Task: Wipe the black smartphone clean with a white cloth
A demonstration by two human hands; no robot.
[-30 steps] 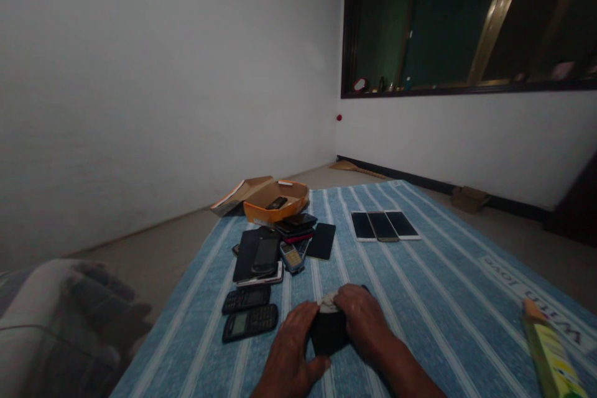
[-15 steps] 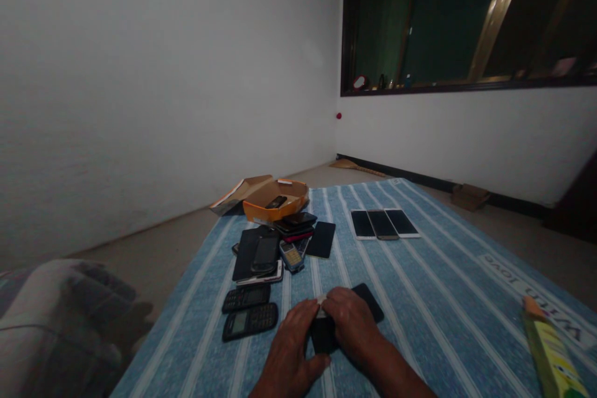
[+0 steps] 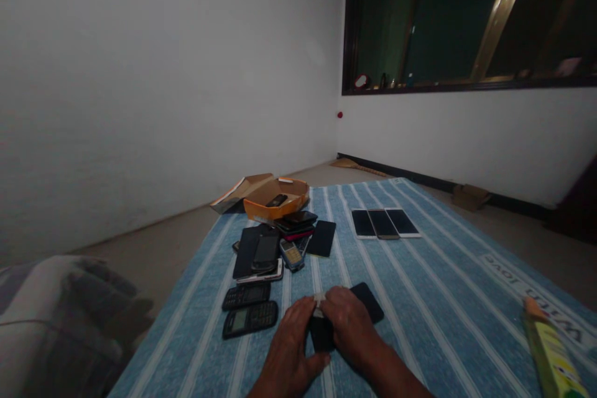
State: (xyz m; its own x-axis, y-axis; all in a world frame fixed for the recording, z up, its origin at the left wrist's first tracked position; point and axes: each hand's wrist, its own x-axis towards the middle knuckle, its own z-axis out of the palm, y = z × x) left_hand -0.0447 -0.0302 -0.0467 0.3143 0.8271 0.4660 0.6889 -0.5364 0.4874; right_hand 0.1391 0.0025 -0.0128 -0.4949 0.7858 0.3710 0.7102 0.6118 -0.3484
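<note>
Both my hands meet low in the middle over a blue striped cloth (image 3: 443, 298). My left hand (image 3: 291, 354) and my right hand (image 3: 349, 326) are closed together around a small black object (image 3: 321, 333) with a pale edge at its top. Just behind my right hand a dark phone (image 3: 368, 300) lies flat on the cloth. Two black keypad phones (image 3: 247, 308) lie to the left of my hands.
Further back sits a pile of several phones (image 3: 280, 242), with an orange cardboard box (image 3: 277, 199) behind it. Three smartphones (image 3: 385, 224) lie side by side at the far centre. A yellow-green box (image 3: 550, 354) lies at the right edge. Crumpled fabric (image 3: 60, 317) is at left.
My hands have drawn closer together around the black object, covering more of it. A dark phone behind my right hand, hidden a second ago, now lies uncovered on the cloth.
</note>
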